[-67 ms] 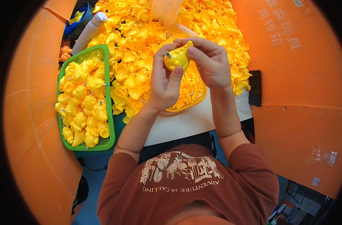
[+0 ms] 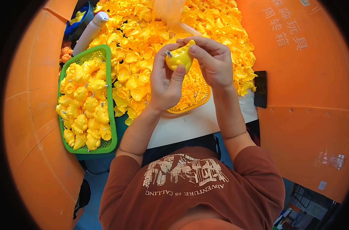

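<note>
Between both hands I hold a glossy yellow plastic toy figure (image 2: pixel 181 58) with a pointed end at its upper right. A short metal pin (image 2: pixel 168 54) sticks out of its left side. My left hand (image 2: pixel 165 78) grips it from the left, thumb against its lower edge. From the right, my right hand (image 2: pixel 214 63) closes on the pointed end with thumb and fingers. Beneath the hands is a yellow basket (image 2: pixel 190 109) of small yellow parts, partly hidden. At the left, a green basket (image 2: pixel 114 134) contains many similar yellow figures, several with metal pins.
A wide heap of thin yellow shell pieces (image 2: pixel 138 50) covers the far table. Orange panels (image 2: pixel 304 76) flank both sides. A white bottle (image 2: pixel 91 33) stands behind the green basket, near a blue container (image 2: pixel 75 27). A dark phone (image 2: pixel 260 89) lies at the right edge.
Both hands have shifted very slightly left with the toy figure, which has turned a little. The grip is otherwise the same.
</note>
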A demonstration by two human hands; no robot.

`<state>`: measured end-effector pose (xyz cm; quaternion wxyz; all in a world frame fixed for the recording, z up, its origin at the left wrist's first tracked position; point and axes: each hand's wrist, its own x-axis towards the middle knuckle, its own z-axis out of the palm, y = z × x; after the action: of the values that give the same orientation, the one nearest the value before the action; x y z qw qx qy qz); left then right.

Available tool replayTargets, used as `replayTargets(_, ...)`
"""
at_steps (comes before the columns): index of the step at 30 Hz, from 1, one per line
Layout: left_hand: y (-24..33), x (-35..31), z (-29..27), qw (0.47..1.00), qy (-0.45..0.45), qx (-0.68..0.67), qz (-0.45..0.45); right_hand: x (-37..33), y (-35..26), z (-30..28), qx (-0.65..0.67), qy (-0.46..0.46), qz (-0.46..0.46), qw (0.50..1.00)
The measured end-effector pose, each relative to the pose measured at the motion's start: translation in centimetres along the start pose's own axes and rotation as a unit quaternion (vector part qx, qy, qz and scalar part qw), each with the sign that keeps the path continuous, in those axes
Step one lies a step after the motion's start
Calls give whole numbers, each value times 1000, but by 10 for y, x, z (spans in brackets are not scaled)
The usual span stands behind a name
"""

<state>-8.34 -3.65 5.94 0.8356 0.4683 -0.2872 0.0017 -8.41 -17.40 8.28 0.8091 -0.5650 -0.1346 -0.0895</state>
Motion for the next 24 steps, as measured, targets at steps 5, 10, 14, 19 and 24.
replayTargets(5, -12, 8, -13, 989, 75, -110, -61, 5, 12, 21, 30, 68, 19, 997)
replayTargets(10, -22, 16, -21, 954, 155, -225, -122, -6, 22, 30, -98, 26, 67, 993)
replayTargets(14, -19, 16, -28, 934, 161, -263, -180, -7, 36, 31, -163, 50, 50, 984)
replayTargets(19, -20, 11, -26, 954, 180, -198, -135, -5, 39, 29, 24, 46, 124, 991)
replayTargets(24, -5, -3, -28, 969, 220, 109, 28, -17, 41, 21, -233, 44, 94, 967)
